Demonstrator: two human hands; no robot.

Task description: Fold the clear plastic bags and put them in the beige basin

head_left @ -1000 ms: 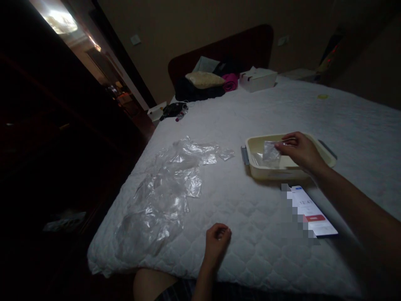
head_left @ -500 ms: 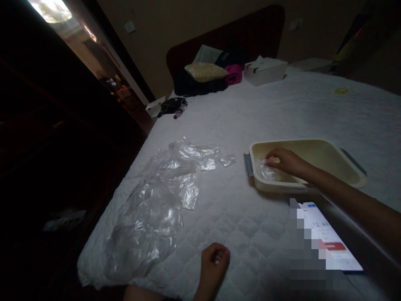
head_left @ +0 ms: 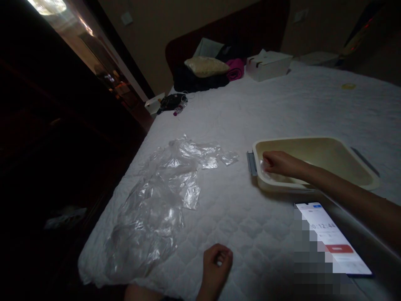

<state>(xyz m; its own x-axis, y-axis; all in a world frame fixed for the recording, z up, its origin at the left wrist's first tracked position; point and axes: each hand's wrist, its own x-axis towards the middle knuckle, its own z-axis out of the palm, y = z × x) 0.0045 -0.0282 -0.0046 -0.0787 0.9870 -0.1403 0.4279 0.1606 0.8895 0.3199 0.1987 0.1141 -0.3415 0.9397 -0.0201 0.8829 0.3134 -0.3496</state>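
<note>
My right hand (head_left: 280, 163) reaches into the left end of a cream plastic storage box (head_left: 294, 140) with grey side latches. Its fingers are closed on a crumpled clear plastic bag (head_left: 265, 172), mostly hidden under the hand. Low in the view, my left hand (head_left: 217, 264) rests over the quilted white bed with its fingers curled in to the thumb. Bed cover shows through the gap between them, and nothing is held there. Several clear plastic bags (head_left: 163, 188) lie spread across the bed to the left of both hands.
A lit phone (head_left: 336, 244) lies before the box, partly pixelated. A white box (head_left: 268, 67), a beige pillow (head_left: 206, 67) and a rolled pink cloth (head_left: 234, 69) stand near the headboard. A small bottle (head_left: 180, 108) lies at the bed's left edge.
My right hand's fingers have closed more tightly over the clear bag at the box's left end. The whole view has shifted slightly; my left hand keeps its curled pose.
</note>
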